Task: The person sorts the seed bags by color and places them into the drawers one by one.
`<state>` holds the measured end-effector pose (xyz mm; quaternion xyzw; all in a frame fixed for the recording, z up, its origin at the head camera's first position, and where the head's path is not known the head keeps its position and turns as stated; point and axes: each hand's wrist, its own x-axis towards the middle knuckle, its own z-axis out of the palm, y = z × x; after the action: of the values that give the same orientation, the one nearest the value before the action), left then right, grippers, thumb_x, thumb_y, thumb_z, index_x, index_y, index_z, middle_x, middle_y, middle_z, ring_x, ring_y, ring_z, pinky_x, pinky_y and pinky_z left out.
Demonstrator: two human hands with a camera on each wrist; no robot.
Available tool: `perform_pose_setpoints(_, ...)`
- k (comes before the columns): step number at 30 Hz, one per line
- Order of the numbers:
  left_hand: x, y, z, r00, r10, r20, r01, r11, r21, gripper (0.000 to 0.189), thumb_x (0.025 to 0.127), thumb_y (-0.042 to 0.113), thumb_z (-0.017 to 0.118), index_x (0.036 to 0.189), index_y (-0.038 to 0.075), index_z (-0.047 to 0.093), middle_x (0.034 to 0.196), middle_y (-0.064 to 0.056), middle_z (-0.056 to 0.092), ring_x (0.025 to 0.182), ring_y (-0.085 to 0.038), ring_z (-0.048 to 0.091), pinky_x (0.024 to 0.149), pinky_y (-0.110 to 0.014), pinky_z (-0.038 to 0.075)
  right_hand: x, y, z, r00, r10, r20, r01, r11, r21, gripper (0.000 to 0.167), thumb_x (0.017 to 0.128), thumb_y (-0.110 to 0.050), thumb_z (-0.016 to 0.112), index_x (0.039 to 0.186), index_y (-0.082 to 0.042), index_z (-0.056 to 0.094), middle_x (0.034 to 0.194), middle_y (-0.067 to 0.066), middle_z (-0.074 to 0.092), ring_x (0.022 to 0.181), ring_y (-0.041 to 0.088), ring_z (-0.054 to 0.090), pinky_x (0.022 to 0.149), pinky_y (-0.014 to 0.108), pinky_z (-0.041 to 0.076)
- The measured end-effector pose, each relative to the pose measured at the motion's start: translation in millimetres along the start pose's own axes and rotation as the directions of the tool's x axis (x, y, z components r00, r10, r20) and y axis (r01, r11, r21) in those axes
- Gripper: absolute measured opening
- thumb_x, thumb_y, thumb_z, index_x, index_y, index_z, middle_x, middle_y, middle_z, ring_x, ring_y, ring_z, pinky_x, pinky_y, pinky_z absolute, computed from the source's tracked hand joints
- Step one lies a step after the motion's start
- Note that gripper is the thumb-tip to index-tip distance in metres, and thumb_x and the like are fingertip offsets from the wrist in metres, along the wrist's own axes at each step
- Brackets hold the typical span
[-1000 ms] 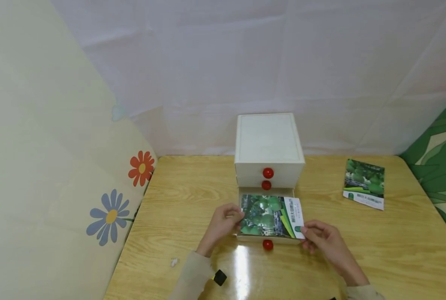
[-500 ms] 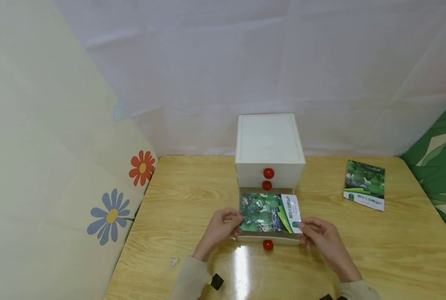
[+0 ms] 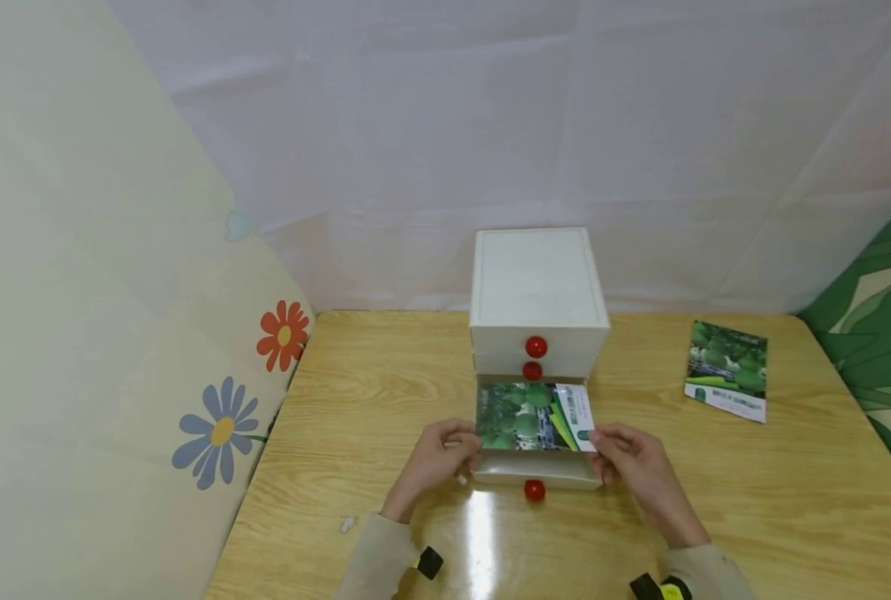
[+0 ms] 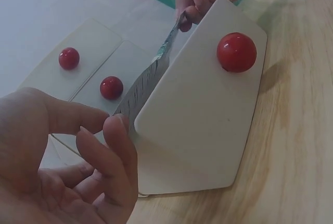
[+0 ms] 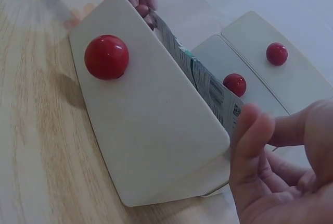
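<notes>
A flat green packet [image 3: 523,417], printed with round green fruits and a white end strip, is held level over the pulled-out bottom drawer [image 3: 501,480] of a small white drawer unit. My left hand [image 3: 433,457] pinches its left edge, while my right hand [image 3: 636,467] pinches the right edge near the front corner. Both wrist views show the packet's grey printed back [image 4: 140,94], just behind the drawer's front panel [image 5: 156,114]. The drawer's floor shows in front of the packet; the part beneath it is hidden.
The unit's white top [image 3: 538,275] stands against the cloth backdrop, and red knobs [image 3: 536,347] mark its drawers. A second green packet [image 3: 726,371] lies at the back right of the wooden table [image 3: 385,358]. A small white scrap [image 3: 347,524] lies front left.
Both hands have moved the packet back and slightly left, toward the unit, so more of the drawer's front floor shows. The drawer and the second packet have not moved.
</notes>
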<state>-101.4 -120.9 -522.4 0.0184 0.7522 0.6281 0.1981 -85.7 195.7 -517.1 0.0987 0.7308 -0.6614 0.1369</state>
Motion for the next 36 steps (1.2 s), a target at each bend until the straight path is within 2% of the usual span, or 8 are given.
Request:
perform_pose_setpoints(6,3.4,2.8,-0.2,1.0,0.002,-0.003,-0.002,1.0,0.013,0.036,0.096,0.012,0.061,0.129,-0.002,0.059,0.096,-0.012,0.073,0.065,-0.013,0.063,0.059,-0.032,0.059,2.8,-2.5,0.1,1.0,-0.005,0.011,0.005,1.0,0.012,0.049,0.101,-0.029,0.061,0.133,0.008,0.052,0.089,0.003,0.073,0.069,0.01,0.063,0.058,0.026,0.055)
perform_pose_setpoints(13,9.9,2.5,-1.3,0.999,-0.009,-0.038,0.009,1.0,-0.003,0.034,0.097,0.015,0.062,0.127,-0.001,0.061,0.101,-0.012,0.075,0.065,-0.013,0.062,0.056,-0.028,0.057,5.9,-8.5,0.1,0.999,0.012,0.043,-0.013,1.0,0.004,0.052,0.102,-0.025,0.06,0.14,0.008,0.046,0.092,-0.001,0.072,0.071,0.008,0.062,0.059,0.025,0.054)
perform_pose_setpoints(19,13.9,3.1,0.0,0.999,-0.012,-0.049,0.011,1.0,-0.018,0.029,0.098,0.02,0.063,0.12,0.002,0.065,0.097,-0.01,0.074,0.062,-0.013,0.061,0.052,-0.025,0.054,11.5,-7.4,1.5,0.999,0.049,0.009,-0.049,0.999,-0.008,0.05,0.1,-0.03,0.062,0.132,0.007,0.053,0.087,-0.002,0.072,0.069,0.009,0.061,0.057,0.023,0.053)
perform_pose_setpoints(22,15.7,7.1,1.3,0.998,0.0,-0.065,0.001,1.0,0.009,0.022,0.099,0.016,0.059,0.115,0.002,0.067,0.094,-0.01,0.074,0.062,-0.013,0.06,0.05,-0.025,0.051,13.4,-6.3,3.0,0.998,0.056,-0.011,-0.056,0.998,-0.02,0.05,0.099,-0.036,0.063,0.125,0.007,0.058,0.085,0.0,0.071,0.067,0.009,0.06,0.055,0.023,0.052)
perform_pose_setpoints(26,20.4,9.1,1.5,0.995,-0.003,-0.1,0.007,0.999,0.045,0.018,0.099,0.012,0.056,0.11,0.003,0.067,0.093,-0.011,0.073,0.062,-0.014,0.06,0.052,-0.03,0.055,16.8,-7.2,4.5,0.997,0.068,-0.029,-0.069,0.996,-0.063,0.051,0.098,-0.041,0.063,0.119,0.005,0.061,0.084,0.004,0.069,0.065,0.01,0.058,0.053,0.023,0.051)
perform_pose_setpoints(30,24.8,8.0,1.5,0.993,-0.008,-0.12,0.014,0.999,0.05,0.018,0.099,0.015,0.057,0.11,0.004,0.067,0.094,-0.014,0.072,0.062,-0.015,0.06,0.054,-0.034,0.059,22.0,-7.3,5.1,0.995,0.088,-0.041,-0.091,0.991,-0.1,0.049,0.099,-0.043,0.061,0.117,0.002,0.062,0.081,0.004,0.067,0.063,0.01,0.056,0.052,0.024,0.05)
perform_pose_setpoints(36,28.9,8.4,2.1,0.99,0.019,-0.14,-0.005,0.995,0.1,0.018,0.1,0.018,0.057,0.107,0.005,0.068,0.091,-0.012,0.071,0.064,-0.014,0.062,0.055,-0.03,0.057,26.0,-6.2,5.2,0.995,0.084,-0.058,-0.091,0.989,-0.113,0.046,0.1,-0.042,0.06,0.114,0.001,0.063,0.074,0.001,0.064,0.056,0.009,0.053,0.048,0.026,0.048)
